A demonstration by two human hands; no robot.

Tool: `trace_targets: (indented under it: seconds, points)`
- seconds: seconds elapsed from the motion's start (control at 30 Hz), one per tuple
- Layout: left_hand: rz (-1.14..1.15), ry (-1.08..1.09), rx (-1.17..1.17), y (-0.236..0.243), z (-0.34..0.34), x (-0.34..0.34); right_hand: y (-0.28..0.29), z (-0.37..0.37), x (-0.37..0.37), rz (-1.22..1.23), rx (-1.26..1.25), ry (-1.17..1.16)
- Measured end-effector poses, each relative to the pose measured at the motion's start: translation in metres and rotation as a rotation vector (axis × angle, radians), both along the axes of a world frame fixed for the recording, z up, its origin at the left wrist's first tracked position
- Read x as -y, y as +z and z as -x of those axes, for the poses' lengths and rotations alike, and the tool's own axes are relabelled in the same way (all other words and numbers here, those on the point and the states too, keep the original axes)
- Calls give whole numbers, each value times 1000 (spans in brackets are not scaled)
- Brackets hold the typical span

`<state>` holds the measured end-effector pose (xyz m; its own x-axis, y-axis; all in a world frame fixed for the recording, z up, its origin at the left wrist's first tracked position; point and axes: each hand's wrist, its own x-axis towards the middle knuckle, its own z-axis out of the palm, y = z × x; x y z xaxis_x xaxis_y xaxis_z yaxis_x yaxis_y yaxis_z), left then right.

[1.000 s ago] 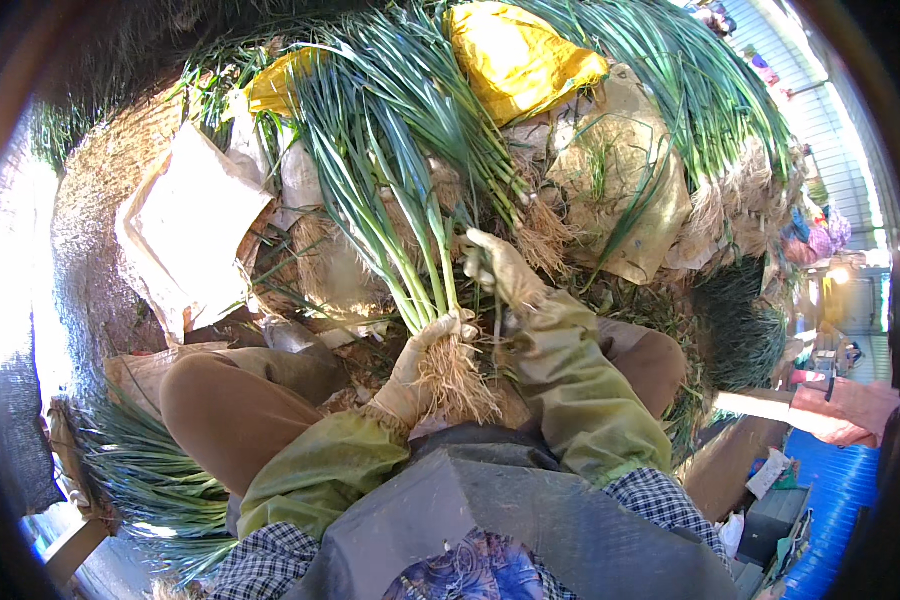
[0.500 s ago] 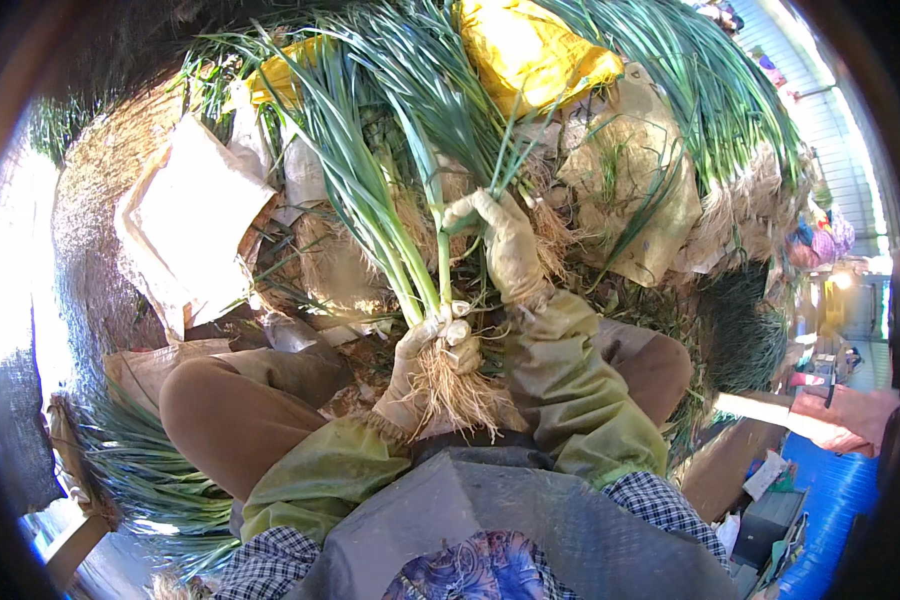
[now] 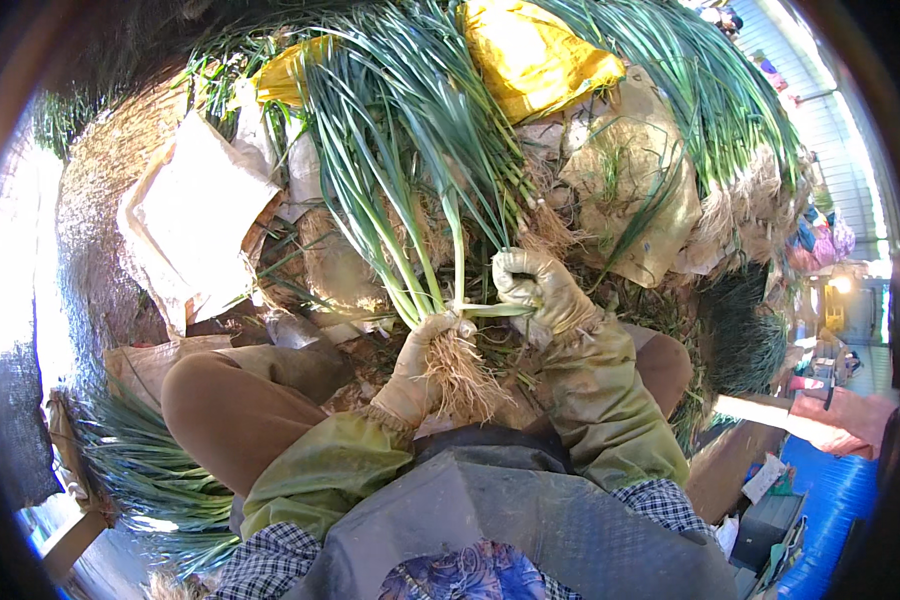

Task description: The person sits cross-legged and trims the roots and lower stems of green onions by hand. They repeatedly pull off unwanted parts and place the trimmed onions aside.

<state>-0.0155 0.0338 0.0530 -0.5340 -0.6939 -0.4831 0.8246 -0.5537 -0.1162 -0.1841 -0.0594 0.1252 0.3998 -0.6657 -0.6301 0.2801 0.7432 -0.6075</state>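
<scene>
A green onion bunch (image 3: pixel 458 250) lies above the lap, its base clasped by the left hand (image 3: pixel 410 375), fingers partly hidden behind roots. The curled right hand (image 3: pixel 548 290) pinches a pale strip (image 3: pixel 492 310) jutting sideways. Beyond, overlapping leaves blur into heaped onions (image 3: pixel 445 90) beside a yellow sack (image 3: pixel 532 62).

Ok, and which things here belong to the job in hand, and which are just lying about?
In the job:
Rooted green stalks, gripped by the left hand
Leaf strip, running sideways into the right hand
Probably the untouched stalk pile, upper right

Apparently lying about:
Yellow bag, top
Pale sack, left
Reddish cloth, far right
</scene>
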Motion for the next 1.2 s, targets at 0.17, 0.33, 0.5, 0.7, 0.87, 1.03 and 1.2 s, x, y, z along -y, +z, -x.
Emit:
trace_targets:
  seconds: [0.17, 0.33, 0.5, 0.7, 0.87, 1.03, 1.2]
  points:
    - [35, -26, 42, 2, 3, -2, 10, 18, -17, 155, -105, 392]
    - [102, 20, -277, 0, 2, 2, -3, 11, -31, 379, -452, 277]
    - [118, -38, 124, -11, 0, -5, -3, 11, -34, 734, -815, 936]
    - [436, -121, 265, -35, 1, -11, -10, 8, -33, 609, -1084, 1293]
    - [-2, -162, 294, -41, 9, 0, 3, 2, -56, 739, -1040, 1327]
    - [-182, -17, 46, -24, -2, 4, 27, 27, -79, 834, -693, 1177]
    - [-36, -177, 114, -6, 8, 2, -23, 27, 9, 789, -1099, 690]
